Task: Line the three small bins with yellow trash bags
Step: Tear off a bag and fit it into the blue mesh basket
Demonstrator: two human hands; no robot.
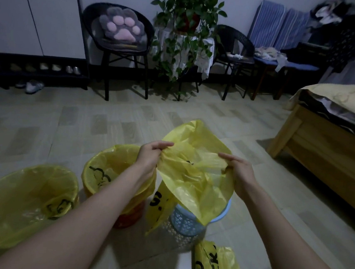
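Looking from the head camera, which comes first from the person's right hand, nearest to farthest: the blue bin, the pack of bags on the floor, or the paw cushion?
From the right hand:
1. Blue bin, just below and to its left.
2. Pack of bags, on the floor nearer the person.
3. Paw cushion, on the chair across the room.

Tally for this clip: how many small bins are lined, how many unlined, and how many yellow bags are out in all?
Lined bins: 2, the near-left bin and the orange bin.
Unlined bins: 1, the blue bin.
Bags in bins: 2.
Bags in hand: 1, the open bag gripped by the left hand and right hand.
Bag packs on the floor: 1.
Total: 3 bins, 3 loose bags.
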